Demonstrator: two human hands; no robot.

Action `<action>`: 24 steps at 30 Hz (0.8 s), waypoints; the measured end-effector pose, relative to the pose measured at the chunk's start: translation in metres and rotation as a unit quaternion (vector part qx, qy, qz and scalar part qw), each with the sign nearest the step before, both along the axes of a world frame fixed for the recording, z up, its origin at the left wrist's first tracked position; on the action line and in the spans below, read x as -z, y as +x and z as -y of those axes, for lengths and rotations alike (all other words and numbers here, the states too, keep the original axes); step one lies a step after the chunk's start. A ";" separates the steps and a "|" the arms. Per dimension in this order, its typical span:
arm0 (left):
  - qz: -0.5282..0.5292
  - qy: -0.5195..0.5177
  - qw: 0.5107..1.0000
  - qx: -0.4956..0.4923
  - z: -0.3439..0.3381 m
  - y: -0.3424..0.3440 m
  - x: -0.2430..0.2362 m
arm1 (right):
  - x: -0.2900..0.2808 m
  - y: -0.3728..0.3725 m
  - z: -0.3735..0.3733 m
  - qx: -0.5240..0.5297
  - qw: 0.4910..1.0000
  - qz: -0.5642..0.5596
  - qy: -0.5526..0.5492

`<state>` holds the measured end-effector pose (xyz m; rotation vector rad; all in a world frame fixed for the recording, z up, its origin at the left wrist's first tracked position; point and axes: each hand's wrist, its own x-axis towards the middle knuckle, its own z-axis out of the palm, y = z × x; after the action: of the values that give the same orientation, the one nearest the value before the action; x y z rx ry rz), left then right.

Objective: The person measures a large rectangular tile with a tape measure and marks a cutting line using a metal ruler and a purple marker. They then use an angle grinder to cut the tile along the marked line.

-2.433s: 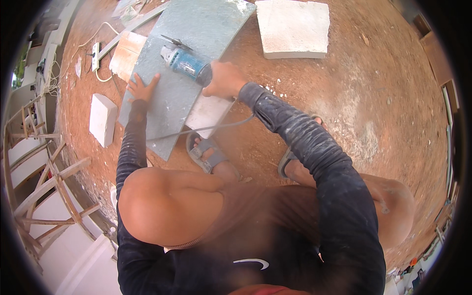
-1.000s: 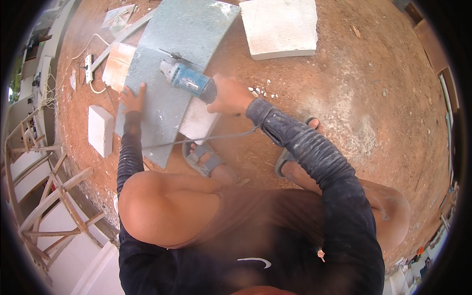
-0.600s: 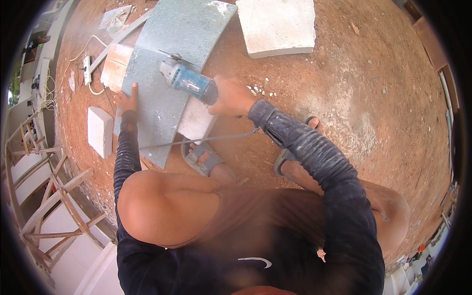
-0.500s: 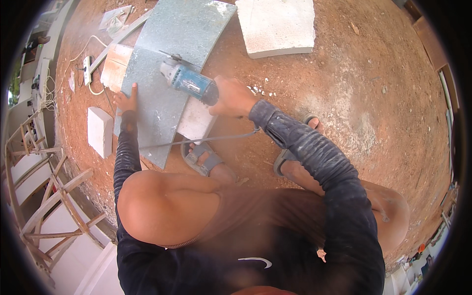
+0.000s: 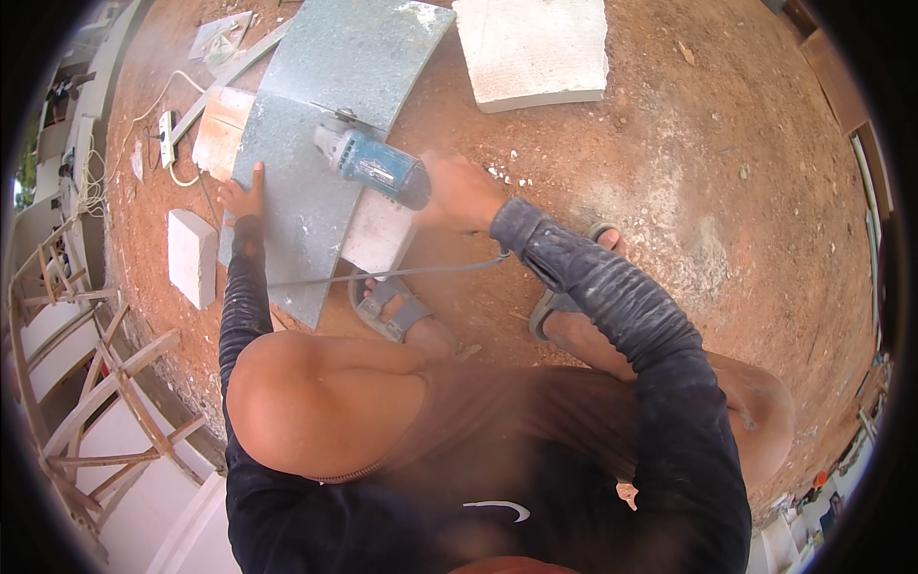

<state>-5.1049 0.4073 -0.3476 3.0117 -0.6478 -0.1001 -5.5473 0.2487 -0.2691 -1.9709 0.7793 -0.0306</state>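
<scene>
My right hand (image 5: 461, 194) is closed round the rear of a blue angle grinder (image 5: 378, 167). Its cutting disc (image 5: 339, 116) meets the top of a grey stone slab (image 5: 296, 206), where a thin cut line runs across from the left edge. Dust hazes the air around the tool. My left hand (image 5: 243, 197) rests on the slab's left edge with its fingers apart, one of them stretched forward on the surface. Under the slab, a pale block (image 5: 378, 234) sticks out at the right, and a light tile-like piece (image 5: 222, 129) lies against the left side.
A grey cord (image 5: 421, 275) runs from near my right forearm across the slab's near part. White blocks stand at left (image 5: 192, 258) and far right (image 5: 533, 48). A power strip (image 5: 167, 139) lies at far left, above a wooden frame (image 5: 105, 383). My sandalled feet are close to the slab.
The grinder has shifted slightly to the right and nearer, and more of the cut line shows behind its disc. My left hand stays in place on the slab.
</scene>
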 end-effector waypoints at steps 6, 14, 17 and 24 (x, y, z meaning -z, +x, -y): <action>-0.007 -0.010 1.000 -0.003 0.000 -0.006 -0.004 | -0.003 -0.006 0.002 -0.011 1.000 -0.012 0.016; -0.012 -0.003 1.000 -0.006 0.004 -0.012 -0.007 | 0.000 -0.011 -0.001 -0.004 1.000 -0.008 0.026; -0.014 0.000 1.000 -0.004 0.003 -0.012 -0.007 | -0.005 -0.015 -0.001 -0.003 0.999 -0.011 0.032; -0.012 -0.006 1.000 0.010 0.002 -0.007 -0.001 | -0.011 -0.022 -0.001 -0.004 0.999 -0.017 0.030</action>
<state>-5.1117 0.4050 -0.3471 2.9887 -0.6745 -0.1319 -5.5694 0.2500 -0.2583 -1.9219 0.7867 0.0315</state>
